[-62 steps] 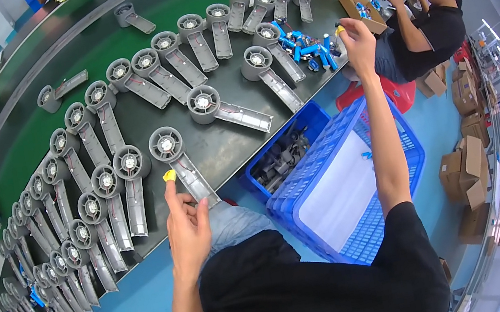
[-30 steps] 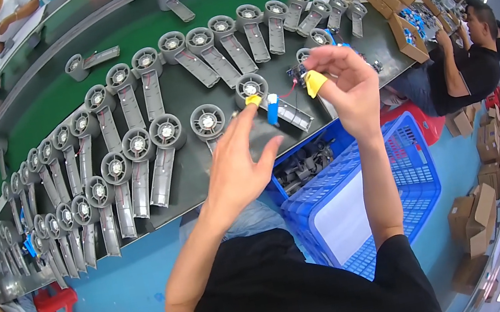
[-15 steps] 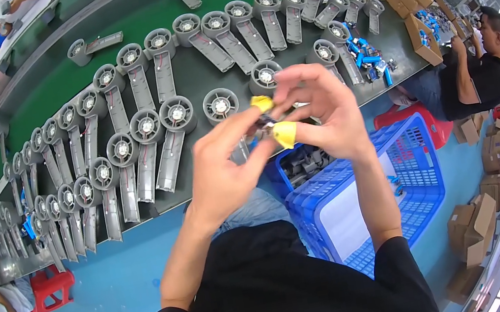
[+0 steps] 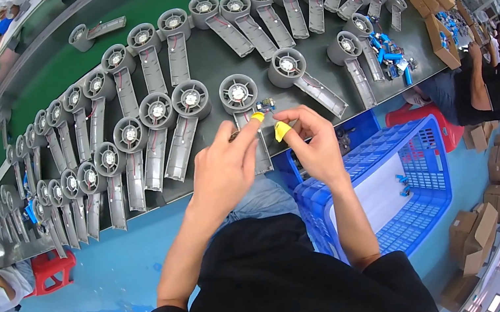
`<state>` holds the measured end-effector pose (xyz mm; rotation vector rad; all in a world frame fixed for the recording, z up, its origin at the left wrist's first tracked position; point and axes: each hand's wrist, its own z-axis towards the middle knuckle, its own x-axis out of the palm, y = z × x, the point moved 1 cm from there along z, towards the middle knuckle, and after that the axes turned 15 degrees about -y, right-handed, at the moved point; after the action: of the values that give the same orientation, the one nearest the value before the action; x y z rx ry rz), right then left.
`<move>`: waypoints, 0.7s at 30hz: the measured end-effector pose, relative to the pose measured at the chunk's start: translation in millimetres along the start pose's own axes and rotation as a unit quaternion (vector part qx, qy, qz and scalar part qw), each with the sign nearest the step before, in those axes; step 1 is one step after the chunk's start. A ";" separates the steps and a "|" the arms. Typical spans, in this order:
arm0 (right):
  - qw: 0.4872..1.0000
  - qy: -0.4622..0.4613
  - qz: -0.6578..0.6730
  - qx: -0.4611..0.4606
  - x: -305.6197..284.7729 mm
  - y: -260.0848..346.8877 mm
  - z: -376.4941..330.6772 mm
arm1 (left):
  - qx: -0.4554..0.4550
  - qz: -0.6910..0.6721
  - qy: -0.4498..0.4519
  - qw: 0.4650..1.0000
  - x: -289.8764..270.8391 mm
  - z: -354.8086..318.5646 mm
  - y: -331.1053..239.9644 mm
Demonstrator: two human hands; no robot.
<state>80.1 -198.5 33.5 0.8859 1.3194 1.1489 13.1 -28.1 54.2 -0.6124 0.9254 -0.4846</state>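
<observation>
My left hand (image 4: pixel 225 164) is over the near table edge, its index finger reaching forward with a yellow finger cot on the tip. At that tip is a small circuit board (image 4: pixel 266 106) with a blue part; the grip on it is partly hidden. A small dark thing (image 4: pixel 233 137) shows among the left fingers. My right hand (image 4: pixel 315 144) is just right of it, fingers bent toward the thumb, which wears a yellow finger cot (image 4: pixel 282 130). Whatever the right fingers pinch is too small to make out. Below the hands lies a grey fan housing (image 4: pixel 238 94) with its handle half, partly covered.
Rows of grey fan housings (image 4: pixel 189 100) cover the table. Blue cylindrical parts (image 4: pixel 389 54) lie in a pile at the right, near a cardboard box (image 4: pixel 442 42). A blue crate (image 4: pixel 369 165) stands by my right arm. Co-workers sit at both sides, one in a black shirt (image 4: pixel 495 73).
The hands have moved lower and drawn apart slightly. The circuit board, held between both hands before, is now at the left fingertip. The view has shifted, uncovering a fan housing behind the right hand.
</observation>
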 end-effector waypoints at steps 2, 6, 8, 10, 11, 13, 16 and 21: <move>1.000 0.000 0.006 -0.003 5.6 -2.5 -3.8 | 0.022 0.019 0.001 1.000 7.4 1.8 7.1; 0.996 -0.033 0.034 -0.073 22.8 -4.8 -4.4 | -0.068 -0.084 -0.068 0.992 14.1 6.5 9.9; 0.985 -0.073 0.023 -0.153 34.9 -0.3 -1.9 | -0.173 -0.149 -0.080 0.970 14.9 8.3 11.3; 0.980 -0.084 0.008 -0.180 46.3 -7.9 2.5 | -0.275 -0.210 -0.093 0.933 14.6 8.3 13.1; 0.974 -0.094 -0.008 -0.208 50.6 -8.9 4.0 | -0.306 -0.242 -0.097 0.916 14.2 8.0 13.8; 0.975 -0.095 0.003 -0.203 55.5 -10.6 4.6 | -0.364 -0.303 -0.105 0.874 13.5 7.1 15.6; 0.962 -0.121 0.023 -0.244 61.8 -20.7 4.6 | -0.364 -0.304 -0.064 0.878 12.3 3.8 22.6; 0.950 -0.113 -0.044 -0.289 58.4 -17.5 4.3 | -0.303 -0.311 -0.038 0.900 0.7 -14.0 29.9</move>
<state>80.7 -146.1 2.0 0.4997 0.7603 1.2305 5.4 -10.5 27.3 -1.5117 0.7879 -0.7371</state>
